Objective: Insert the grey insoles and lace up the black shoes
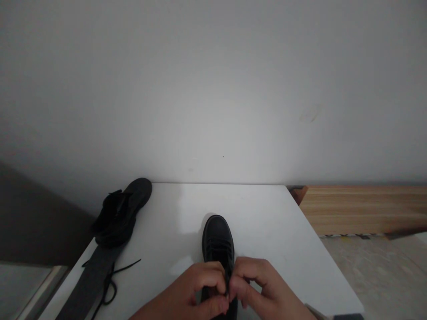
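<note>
I see both bare hands close together, the left hand (202, 284) and right hand (263, 284) pinching at the fingertips; I cannot tell on what. Beneath them, the black lace-up shoe (217, 233) points away across the smooth white tabletop (260, 213). Leftward sits another black, open-topped shoe (115, 222).
</note>
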Tool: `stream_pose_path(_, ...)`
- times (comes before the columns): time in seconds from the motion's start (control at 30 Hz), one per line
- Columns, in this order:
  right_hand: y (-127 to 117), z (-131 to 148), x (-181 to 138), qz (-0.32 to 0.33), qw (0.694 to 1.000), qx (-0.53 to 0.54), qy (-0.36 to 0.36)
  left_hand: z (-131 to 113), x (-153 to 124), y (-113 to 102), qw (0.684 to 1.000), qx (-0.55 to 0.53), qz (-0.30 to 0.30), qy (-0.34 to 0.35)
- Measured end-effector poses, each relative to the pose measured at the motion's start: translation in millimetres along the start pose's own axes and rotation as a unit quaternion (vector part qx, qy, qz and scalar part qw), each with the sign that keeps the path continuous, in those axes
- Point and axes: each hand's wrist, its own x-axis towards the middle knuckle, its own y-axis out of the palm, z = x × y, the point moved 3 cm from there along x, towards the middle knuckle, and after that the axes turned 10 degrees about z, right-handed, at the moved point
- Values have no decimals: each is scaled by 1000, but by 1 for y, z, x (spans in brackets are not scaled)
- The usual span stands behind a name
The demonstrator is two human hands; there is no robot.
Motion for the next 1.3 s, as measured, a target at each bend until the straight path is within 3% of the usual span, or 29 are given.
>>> stream_pose_path(0.1, -2, -5, 3, -55, 998, -3, -14, -3, -1, -4, 1000, 13, -5, 12)
stream_pose_path(0.27, 8, -7, 10, -25, 998, 21, -59, -24, 2, -10, 999, 39, -17, 33)
stream_pose_path(0.4, 7, -14, 12, -70, 994, 68, -56, -33, 2, -17, 997, 39, -28, 60)
stream_pose_path(0.57, -9, -36, 10, -176, 961, 203, -61, -12, -7, -42, 984, -11, -166, 58)
stream_pose_path(0.67, -19, -49, 5, -258, 918, 284, -95, 8, -14, -55, 959, -65, -270, 60)
stream_pose_path(0.73, -22, -56, 1, -275, 900, 321, -106, 17, -16, -58, 936, -127, -317, 84)
stream_pose_path(0.8, -25, -60, -3, -268, 910, 301, -102, 24, -17, -58, 918, -202, -326, 101)
stream_pose_path(0.87, -27, -59, -7, -231, 943, 224, -88, 29, -16, -57, 920, -233, -304, 88)
stream_pose_path(0.93, -26, -56, -9, -164, 976, 123, -68, 33, -17, -56, 945, -177, -272, 40)
stream_pose_path(1.03, -21, -52, -10, -89, 995, -9, -46, 35, -17, -56, 974, 33, -224, -10)
stream_pose_path(1.17, -12, -53, -9, -88, 986, -133, -44, 38, -12, -48, 949, 270, -161, 19)
stream_pose_path(1.3, -3, -56, -6, -84, 971, -219, -56, 42, -7, -37, 910, 395, -128, 19)
